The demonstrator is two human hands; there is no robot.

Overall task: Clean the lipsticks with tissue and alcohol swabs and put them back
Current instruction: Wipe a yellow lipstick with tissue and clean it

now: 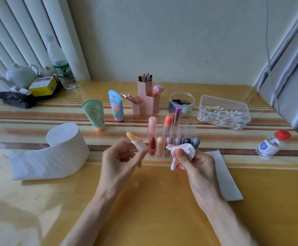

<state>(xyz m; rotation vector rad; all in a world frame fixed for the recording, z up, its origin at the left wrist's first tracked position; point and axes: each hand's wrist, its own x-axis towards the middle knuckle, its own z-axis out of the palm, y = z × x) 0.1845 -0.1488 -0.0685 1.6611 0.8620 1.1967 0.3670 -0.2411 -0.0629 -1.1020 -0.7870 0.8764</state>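
Note:
My left hand (121, 157) pinches an uncapped lipstick (135, 140) with a pale pink body and a yellowish tip that points up and to the left. My right hand (196, 164) grips a crumpled white tissue (183, 150) with pink stains, a little to the right of the lipstick and apart from it. Just behind both hands stands a clear acrylic organizer (187, 126) with several capped lipsticks in its front row and three taller ones in the back row. A tissue roll (64, 144) lies at the left with a loose sheet trailing forward.
A flat tissue sheet (222, 174) lies under my right wrist. A clear box of cotton swabs (222, 112) and a small alcohol bottle with a red cap (272, 142) are at the right. Two cream tubes (95, 114), pink brush holders (144, 100) and a jar (181, 102) stand behind.

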